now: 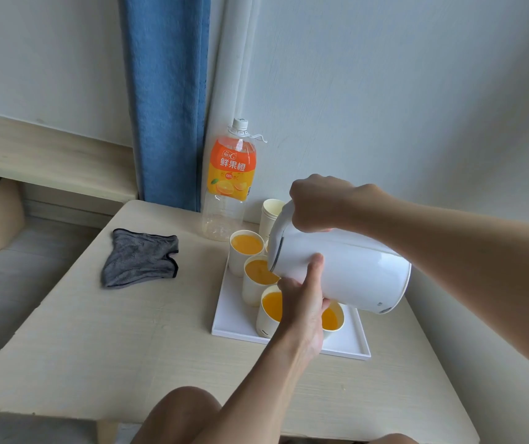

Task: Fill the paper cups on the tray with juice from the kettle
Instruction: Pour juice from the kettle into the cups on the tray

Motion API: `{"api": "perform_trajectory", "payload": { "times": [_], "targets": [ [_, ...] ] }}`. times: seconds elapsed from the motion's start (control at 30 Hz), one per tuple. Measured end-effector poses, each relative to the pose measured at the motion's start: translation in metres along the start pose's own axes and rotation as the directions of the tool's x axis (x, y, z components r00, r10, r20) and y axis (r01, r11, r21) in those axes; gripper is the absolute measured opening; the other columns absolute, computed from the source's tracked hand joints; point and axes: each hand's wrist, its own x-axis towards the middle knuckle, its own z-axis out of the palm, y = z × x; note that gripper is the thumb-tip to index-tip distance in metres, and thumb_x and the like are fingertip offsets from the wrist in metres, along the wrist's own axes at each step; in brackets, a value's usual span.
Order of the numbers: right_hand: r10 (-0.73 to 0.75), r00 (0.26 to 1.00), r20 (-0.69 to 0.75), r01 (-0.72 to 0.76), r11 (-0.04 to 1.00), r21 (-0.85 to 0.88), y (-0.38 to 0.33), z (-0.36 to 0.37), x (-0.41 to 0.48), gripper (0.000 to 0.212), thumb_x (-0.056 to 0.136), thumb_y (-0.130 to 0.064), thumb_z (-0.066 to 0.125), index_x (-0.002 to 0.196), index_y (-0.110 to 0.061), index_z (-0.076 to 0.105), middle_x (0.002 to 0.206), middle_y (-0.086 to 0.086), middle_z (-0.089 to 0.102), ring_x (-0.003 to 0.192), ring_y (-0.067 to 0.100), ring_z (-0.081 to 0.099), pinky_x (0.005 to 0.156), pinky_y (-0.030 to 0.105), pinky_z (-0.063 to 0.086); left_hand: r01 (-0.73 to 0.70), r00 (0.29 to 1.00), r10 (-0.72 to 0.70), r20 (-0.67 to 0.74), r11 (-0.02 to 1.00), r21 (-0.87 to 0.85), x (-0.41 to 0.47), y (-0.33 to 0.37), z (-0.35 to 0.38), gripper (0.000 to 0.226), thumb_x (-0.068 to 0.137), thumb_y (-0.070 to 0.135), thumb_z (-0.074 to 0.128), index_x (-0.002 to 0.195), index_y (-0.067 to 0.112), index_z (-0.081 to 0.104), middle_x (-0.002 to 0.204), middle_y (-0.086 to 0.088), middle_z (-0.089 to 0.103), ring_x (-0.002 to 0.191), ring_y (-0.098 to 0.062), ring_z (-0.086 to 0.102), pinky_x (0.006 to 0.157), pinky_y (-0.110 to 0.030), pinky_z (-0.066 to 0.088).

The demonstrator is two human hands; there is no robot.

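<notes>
A white kettle [349, 270] is tipped far over to the left above a white tray [349, 344]. My right hand [317, 203] grips its handle from above. My left hand [304, 302] presses flat against the kettle's body near the spout. Several paper cups stand on the tray with orange juice in them: the far cup [245, 251], the middle cup [256, 277] right under the spout, a near cup [269, 312] and another [333, 318] partly hidden behind my left hand. No stream of juice is visible.
An almost empty orange juice bottle [229, 184] stands behind the tray. A stack of paper cups [271, 214] sits beside it. A grey cloth [141, 257] lies on the light wooden table [96, 347]. A blue curtain [167, 100] hangs behind.
</notes>
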Motion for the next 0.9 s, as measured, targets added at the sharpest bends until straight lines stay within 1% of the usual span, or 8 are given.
{"api": "perform_trajectory", "payload": {
  "times": [0.17, 0.23, 0.3, 0.47, 0.6, 0.73, 0.8, 0.9],
  "targets": [
    [0.063, 0.998, -0.003, -0.063, 0.995, 0.076, 0.014, 0.005, -0.002, 0.016, 0.064, 0.001, 0.048, 0.075, -0.007, 0.055, 0.079, 0.012, 0.053, 0.063, 0.028, 0.054, 0.061, 0.029, 0.043, -0.036, 0.999, 0.032, 0.037, 0.993, 0.110, 0.000, -0.001, -0.002, 0.055, 0.092, 0.035, 0.075, 0.140, 0.026, 0.049, 0.130, 0.002, 0.068, 0.117, -0.016, 0.065, 0.099, -0.045, 0.056],
    [0.089, 0.996, -0.010, -0.087, 0.989, 0.120, 0.021, 0.007, -0.006, 0.019, 0.062, 0.001, 0.049, 0.077, -0.007, 0.056, 0.080, 0.012, 0.054, 0.066, 0.030, 0.056, 0.063, 0.031, 0.045, -0.065, 0.998, 0.064, 0.015, 0.982, 0.178, -0.003, -0.002, -0.001, 0.074, 0.075, 0.049, 0.080, 0.139, 0.027, 0.049, 0.131, 0.005, 0.068, 0.119, -0.015, 0.065, 0.103, -0.048, 0.055],
    [0.114, 0.993, -0.014, -0.110, 0.981, 0.158, 0.028, 0.010, -0.012, 0.021, 0.061, 0.001, 0.048, 0.078, -0.007, 0.057, 0.079, 0.013, 0.055, 0.065, 0.029, 0.055, 0.060, 0.030, 0.043, -0.092, 0.996, 0.093, 0.007, 0.972, 0.216, -0.006, -0.004, -0.002, 0.089, 0.061, 0.058, 0.078, 0.139, 0.027, 0.048, 0.133, 0.007, 0.066, 0.121, -0.014, 0.064, 0.106, -0.049, 0.053],
    [0.141, 0.990, 0.008, -0.140, 0.977, 0.158, 0.035, 0.017, -0.026, 0.023, 0.061, 0.003, 0.049, 0.079, -0.006, 0.059, 0.078, 0.013, 0.057, 0.063, 0.029, 0.055, 0.057, 0.028, 0.041, -0.057, 0.997, 0.042, 0.064, 0.965, 0.255, -0.019, -0.016, -0.003, 0.080, 0.066, 0.058, 0.076, 0.134, 0.025, 0.052, 0.129, 0.007, 0.069, 0.118, -0.014, 0.066, 0.099, -0.047, 0.058],
    [0.132, 0.991, 0.029, -0.134, 0.984, 0.116, 0.031, 0.019, -0.034, 0.022, 0.061, 0.004, 0.051, 0.079, -0.006, 0.060, 0.080, 0.013, 0.056, 0.065, 0.031, 0.056, 0.059, 0.029, 0.043, -0.008, 1.000, 0.001, 0.027, 0.975, 0.223, -0.029, -0.028, -0.002, 0.079, 0.067, 0.059, 0.079, 0.134, 0.026, 0.054, 0.128, 0.009, 0.070, 0.120, -0.014, 0.066, 0.107, -0.049, 0.053],
    [0.083, 0.995, 0.055, -0.087, 0.994, 0.068, 0.020, 0.021, -0.039, 0.023, 0.061, 0.002, 0.051, 0.081, -0.006, 0.060, 0.083, 0.013, 0.056, 0.070, 0.033, 0.059, 0.060, 0.030, 0.045, 0.038, 0.999, -0.041, 0.027, 0.992, 0.123, -0.041, -0.036, -0.004, 0.051, 0.092, 0.037, 0.075, 0.135, 0.025, 0.052, 0.128, 0.004, 0.069, 0.117, -0.016, 0.066, 0.101, -0.046, 0.055],
    [0.065, 0.995, 0.072, -0.068, 0.997, 0.039, 0.014, 0.019, -0.043, 0.024, 0.063, 0.001, 0.051, 0.083, -0.006, 0.061, 0.083, 0.012, 0.055, 0.068, 0.030, 0.057, 0.058, 0.028, 0.042, 0.055, 0.998, -0.057, 0.027, 0.995, 0.088, -0.045, -0.039, -0.006, 0.058, 0.086, 0.042, 0.077, 0.135, 0.023, 0.050, 0.130, 0.002, 0.069, 0.118, -0.019, 0.067, 0.100, -0.047, 0.056],
    [0.052, 0.995, 0.083, -0.053, 0.999, 0.005, 0.008, 0.014, -0.047, 0.017, 0.065, 0.000, 0.050, 0.079, -0.007, 0.057, 0.080, 0.011, 0.053, 0.064, 0.027, 0.053, 0.058, 0.027, 0.039, 0.069, 0.997, -0.071, 0.040, 0.996, 0.061, -0.046, -0.038, -0.009, 0.085, 0.065, 0.055, 0.082, 0.136, 0.022, 0.049, 0.132, 0.000, 0.069, 0.119, -0.020, 0.068, 0.103, -0.049, 0.055]
  ]
}}
